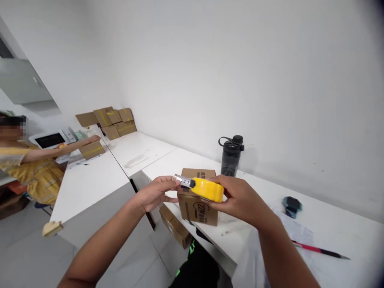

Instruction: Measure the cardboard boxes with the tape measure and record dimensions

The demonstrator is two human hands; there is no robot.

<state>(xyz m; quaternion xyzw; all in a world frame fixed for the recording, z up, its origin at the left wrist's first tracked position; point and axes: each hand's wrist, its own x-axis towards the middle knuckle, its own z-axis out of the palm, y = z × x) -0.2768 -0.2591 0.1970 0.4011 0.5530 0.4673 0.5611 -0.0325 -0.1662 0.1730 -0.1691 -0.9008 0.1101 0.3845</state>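
A yellow tape measure (208, 190) is gripped in my right hand (241, 200), its case lying between thumb and fingers. From its left side a short length of silver blade (185, 182) sticks out, with numbers showing. My left hand (157, 194) pinches the free end of that blade between thumb and finger, the other fingers curled loosely. Right behind and below the tape stands a brown cardboard box (199, 214) with dark printing, at the table's near edge. The tape covers part of its top edge.
A dark water bottle (231, 156) stands behind the box. Rightward lie a dark watch (292, 206), papers (297, 228) and a red-black pen (318, 249). Another carton (174, 226) is below the table edge. At left, a co-worker (42, 172) reaches toward a carton (92, 150); more boxes (120, 122) are stacked behind.
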